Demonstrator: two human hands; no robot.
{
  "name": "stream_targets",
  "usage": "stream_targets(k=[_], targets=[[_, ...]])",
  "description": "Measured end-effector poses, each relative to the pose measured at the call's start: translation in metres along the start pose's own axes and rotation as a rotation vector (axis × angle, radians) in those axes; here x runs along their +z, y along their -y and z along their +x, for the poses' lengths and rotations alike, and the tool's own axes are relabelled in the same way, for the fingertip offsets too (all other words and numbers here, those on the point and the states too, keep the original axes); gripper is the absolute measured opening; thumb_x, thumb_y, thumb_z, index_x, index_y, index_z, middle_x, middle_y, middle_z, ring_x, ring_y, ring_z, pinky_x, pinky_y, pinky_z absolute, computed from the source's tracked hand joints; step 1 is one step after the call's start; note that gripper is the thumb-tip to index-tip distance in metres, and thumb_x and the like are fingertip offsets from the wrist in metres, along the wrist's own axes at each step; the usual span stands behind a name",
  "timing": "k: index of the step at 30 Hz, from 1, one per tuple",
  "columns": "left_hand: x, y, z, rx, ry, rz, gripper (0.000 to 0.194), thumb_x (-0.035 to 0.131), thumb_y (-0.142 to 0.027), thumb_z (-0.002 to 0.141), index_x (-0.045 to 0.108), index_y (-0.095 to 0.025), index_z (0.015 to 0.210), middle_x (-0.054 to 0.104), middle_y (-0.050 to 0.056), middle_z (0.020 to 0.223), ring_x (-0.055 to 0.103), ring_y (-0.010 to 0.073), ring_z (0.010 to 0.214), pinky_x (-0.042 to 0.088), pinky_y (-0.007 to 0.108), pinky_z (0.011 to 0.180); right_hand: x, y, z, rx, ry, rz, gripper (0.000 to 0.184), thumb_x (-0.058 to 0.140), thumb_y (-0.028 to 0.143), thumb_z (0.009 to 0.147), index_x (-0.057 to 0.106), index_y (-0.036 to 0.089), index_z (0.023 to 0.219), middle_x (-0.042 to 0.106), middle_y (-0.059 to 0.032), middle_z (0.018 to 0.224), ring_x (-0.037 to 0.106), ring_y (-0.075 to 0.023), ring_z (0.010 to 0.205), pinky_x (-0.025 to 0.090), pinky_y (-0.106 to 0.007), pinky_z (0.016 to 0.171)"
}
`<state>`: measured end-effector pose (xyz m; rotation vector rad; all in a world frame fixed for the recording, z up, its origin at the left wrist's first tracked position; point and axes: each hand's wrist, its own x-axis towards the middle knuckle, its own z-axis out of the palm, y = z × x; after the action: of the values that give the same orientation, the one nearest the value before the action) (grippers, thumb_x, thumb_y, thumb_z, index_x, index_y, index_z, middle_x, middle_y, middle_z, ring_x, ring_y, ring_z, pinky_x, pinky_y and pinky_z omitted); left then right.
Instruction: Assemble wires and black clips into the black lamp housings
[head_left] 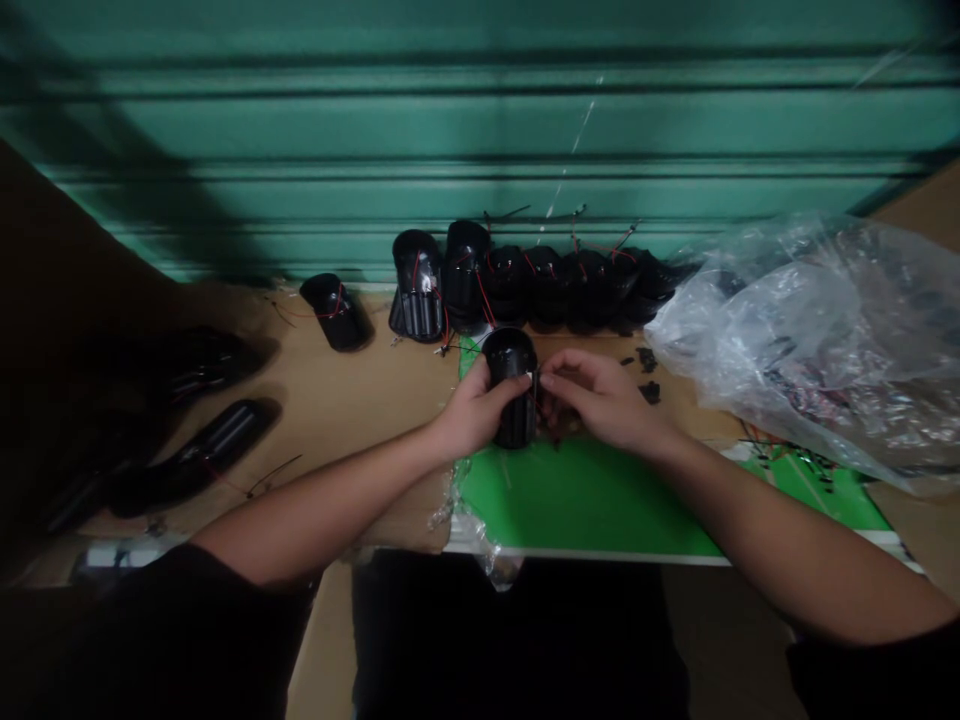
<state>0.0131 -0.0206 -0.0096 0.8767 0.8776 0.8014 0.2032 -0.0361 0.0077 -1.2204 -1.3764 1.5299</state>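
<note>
My left hand (474, 408) is closed around a glossy black plastic housing (513, 425), its thumb lying across the front. The housing stands nearly upright over the green board (600, 505), with its rounded, hollow end away from me. At its right edge, the fingers of my right hand (589, 395) are pinched together. Whatever they grip is too small and dark to make out, though a bit of red wire shows close by. Similar black housings (418, 285) with thin red and black wires stand in a row just behind my hands.
Another housing (335, 312) stands alone on the cardboard (390, 390), and more dark pieces (225, 430) lie at left. Small black parts (648, 375) are scattered right of my hands. A clear plastic bag (810, 350) holds wires at right. Behind is a green ribbed wall (480, 130).
</note>
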Motion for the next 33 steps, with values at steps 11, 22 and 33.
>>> stream_targets(k=[11, 22, 33], targets=[[0.0043, -0.0035, -0.0022, -0.028, 0.034, -0.062, 0.059, 0.079, -0.042, 0.074, 0.041, -0.019, 0.113, 0.065, -0.001, 0.073, 0.064, 0.0177, 0.055, 0.057, 0.034, 0.053, -0.0023, -0.0018, 0.0002, -0.047, 0.037, -0.005, 0.034, 0.076, 0.045, 0.093, 0.06, 0.015, 0.097, 0.067, -0.0036, 0.072, 0.066, -0.0158, 0.059, 0.055, -0.024, 0.054], [0.0017, -0.0029, -0.0001, -0.042, 0.011, -0.071, 0.058, 0.079, -0.04, 0.072, 0.041, -0.019, 0.111, 0.065, -0.001, 0.072, 0.065, 0.0195, 0.056, 0.058, 0.036, 0.054, -0.0004, -0.0007, -0.0003, -0.033, 0.061, 0.007, 0.033, 0.071, 0.045, 0.097, 0.058, 0.015, 0.1, 0.067, -0.0035, 0.072, 0.067, -0.0165, 0.059, 0.055, -0.025, 0.052], [0.0005, -0.0015, -0.0004, -0.033, 0.053, -0.044, 0.057, 0.078, -0.043, 0.075, 0.04, -0.02, 0.11, 0.065, -0.001, 0.072, 0.065, 0.0188, 0.056, 0.058, 0.034, 0.053, 0.0006, -0.0004, -0.0012, -0.044, 0.061, 0.025, 0.031, 0.076, 0.041, 0.094, 0.058, 0.015, 0.097, 0.068, -0.0029, 0.072, 0.068, -0.0158, 0.059, 0.056, -0.024, 0.053]])
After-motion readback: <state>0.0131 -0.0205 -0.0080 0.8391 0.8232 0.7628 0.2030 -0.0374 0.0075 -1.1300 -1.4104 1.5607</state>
